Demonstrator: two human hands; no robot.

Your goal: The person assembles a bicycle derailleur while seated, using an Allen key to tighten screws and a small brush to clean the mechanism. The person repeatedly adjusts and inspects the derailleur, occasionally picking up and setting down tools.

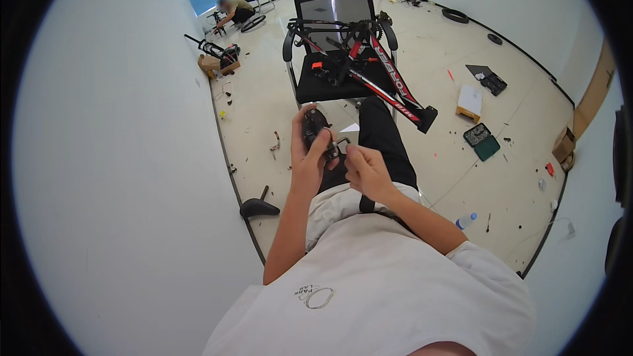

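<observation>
In front of my body, my left hand [310,165] is wrapped round a rounded black bicycle part [314,124], its thumb pressed on the near side. The exact kind of part is hard to tell, since my fingers cover much of it. A bent metal hex key [343,141] sticks out between the part and my right hand [368,173]. The right fingers are closed in a pinch on the key's near end; its other end meets the part. Beyond my hands, a red, black and white bicycle frame [395,76] lies across the seat of a black office chair [313,95].
On the right floor lie an open green case [486,147] of small parts, a white box [469,102], a dark tool case [493,84] and a bottle [465,221]. A saddle [259,208] rests by the left wall. Another person [236,10] crouches far left near a wheel.
</observation>
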